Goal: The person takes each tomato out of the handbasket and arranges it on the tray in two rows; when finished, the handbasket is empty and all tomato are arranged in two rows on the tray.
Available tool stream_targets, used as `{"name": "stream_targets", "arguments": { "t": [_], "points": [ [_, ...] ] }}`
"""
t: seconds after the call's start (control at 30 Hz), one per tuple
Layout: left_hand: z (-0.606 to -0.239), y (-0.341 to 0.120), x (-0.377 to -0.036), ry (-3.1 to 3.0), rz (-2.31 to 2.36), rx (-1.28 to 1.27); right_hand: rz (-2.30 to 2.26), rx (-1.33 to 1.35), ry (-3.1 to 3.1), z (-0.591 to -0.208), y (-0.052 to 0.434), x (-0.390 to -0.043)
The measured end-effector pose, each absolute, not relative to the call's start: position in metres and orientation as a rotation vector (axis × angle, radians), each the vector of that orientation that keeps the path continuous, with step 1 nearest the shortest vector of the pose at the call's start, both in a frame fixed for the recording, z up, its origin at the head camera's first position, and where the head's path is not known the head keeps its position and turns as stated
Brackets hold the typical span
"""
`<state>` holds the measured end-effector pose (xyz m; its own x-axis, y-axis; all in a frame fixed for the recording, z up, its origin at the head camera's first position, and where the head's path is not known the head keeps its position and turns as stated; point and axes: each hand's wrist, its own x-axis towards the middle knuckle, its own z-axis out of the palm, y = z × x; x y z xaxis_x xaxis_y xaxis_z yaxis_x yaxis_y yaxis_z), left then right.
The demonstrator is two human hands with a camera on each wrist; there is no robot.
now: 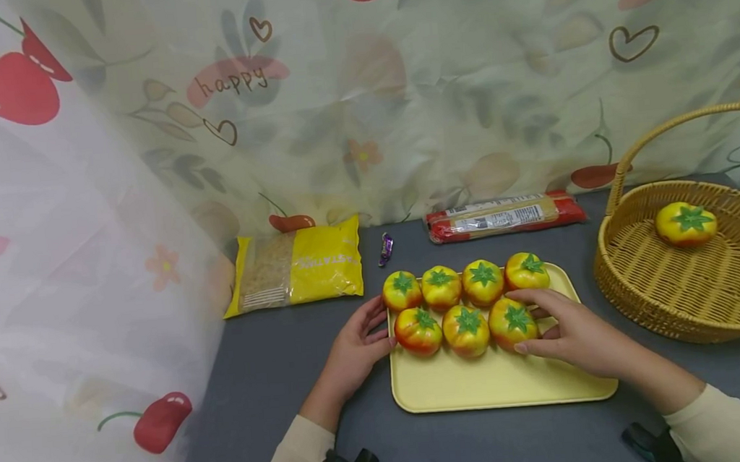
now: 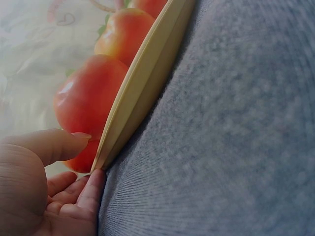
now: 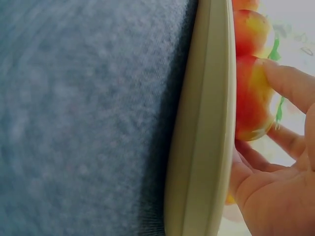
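Observation:
A yellow tray (image 1: pixel 486 385) lies on the grey table and carries several red-yellow toy fruits with green tops, in two rows. My left hand (image 1: pixel 380 328) rests against the tray's left rim (image 2: pixel 142 83), and its thumb (image 2: pixel 54 145) touches the front-left fruit (image 2: pixel 88 98). My right hand (image 1: pixel 533 319) curls round the front-right fruit (image 1: pixel 510 321), fingers behind it and thumb in front. In the right wrist view a finger (image 3: pixel 290 83) presses on that fruit (image 3: pixel 251 98) just above the tray rim (image 3: pixel 206 123).
A wicker basket (image 1: pixel 675 294) with a handle stands at the right and holds one fruit (image 1: pixel 685 223). Behind the tray lie a yellow packet (image 1: pixel 301 269), a small purple sweet (image 1: pixel 385 248) and a long red package (image 1: pixel 506 215). Patterned curtains hang behind and at the left.

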<state>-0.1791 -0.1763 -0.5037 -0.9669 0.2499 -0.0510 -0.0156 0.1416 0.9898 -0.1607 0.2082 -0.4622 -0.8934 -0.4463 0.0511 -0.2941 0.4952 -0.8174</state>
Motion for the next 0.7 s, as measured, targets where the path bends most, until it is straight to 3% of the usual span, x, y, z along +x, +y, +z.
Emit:
{"name": "stream_targets", "arguments": {
  "t": [0.7],
  "points": [
    [-0.505, -0.1767, -0.1792, 2.202, 1.929, 0.251, -1.304, -0.57, 2.622, -0.4592, 0.2057, -0.1598]
  ]
}}
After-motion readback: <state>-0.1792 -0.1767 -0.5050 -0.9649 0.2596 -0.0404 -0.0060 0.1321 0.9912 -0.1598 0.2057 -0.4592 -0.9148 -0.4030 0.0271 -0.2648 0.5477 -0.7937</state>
